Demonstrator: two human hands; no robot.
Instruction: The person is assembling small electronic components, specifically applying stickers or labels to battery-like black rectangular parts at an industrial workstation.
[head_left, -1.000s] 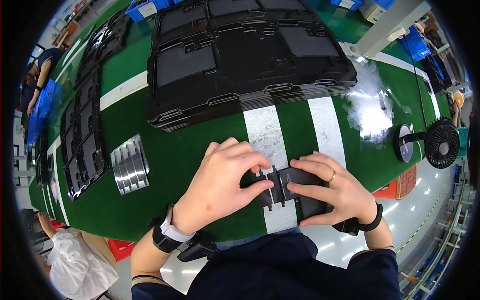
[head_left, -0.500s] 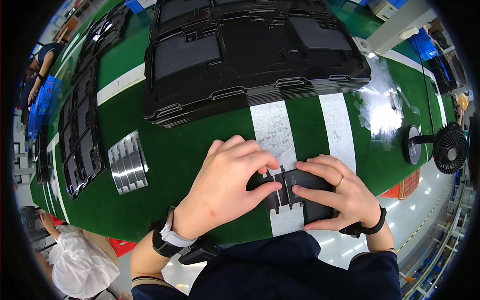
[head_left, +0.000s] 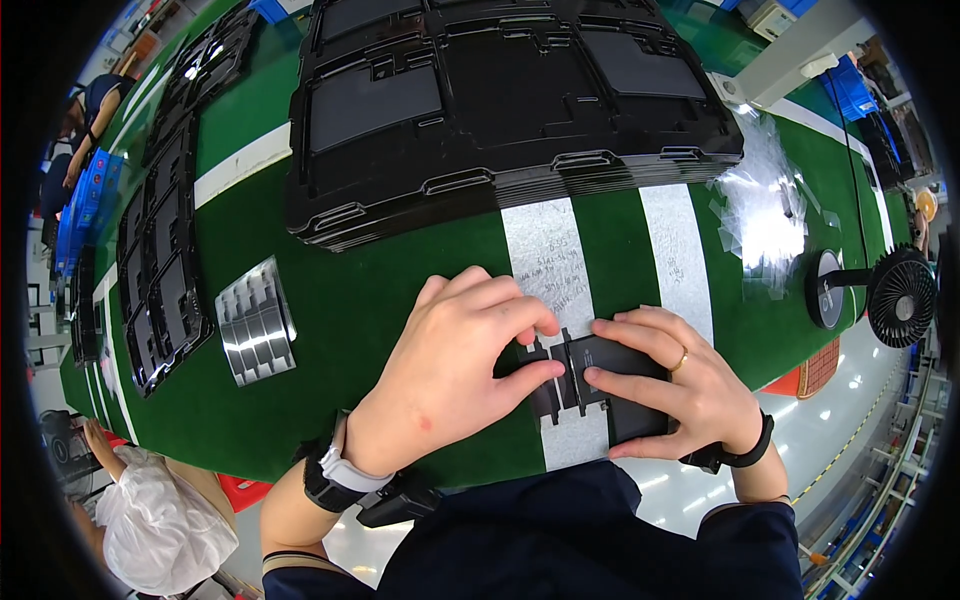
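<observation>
A flat black battery pack (head_left: 622, 360) lies near the table's front edge, partly over a white stripe. My right hand (head_left: 690, 385) steadies it, fingers spread across its top and the thumb by its near edge. Along the pack's left side runs a narrow black strip (head_left: 570, 385) with notches and a thin pale line. The curled thumb and forefinger of my left hand (head_left: 465, 360) meet this strip, tips slightly apart. Its other fingers fold inward, and whatever lies beneath them is hidden.
Stacked black moulded trays (head_left: 500, 110) rise beyond my hands. To the left are a sheet of silvery strips (head_left: 256, 325) and another black tray (head_left: 165, 270). Clear film pieces (head_left: 765, 215) and a small black fan (head_left: 900, 295) stand right. Co-workers sit at the left.
Both hands hold nearly the same position on the pack and its strip. Only a slight shift of the view shows.
</observation>
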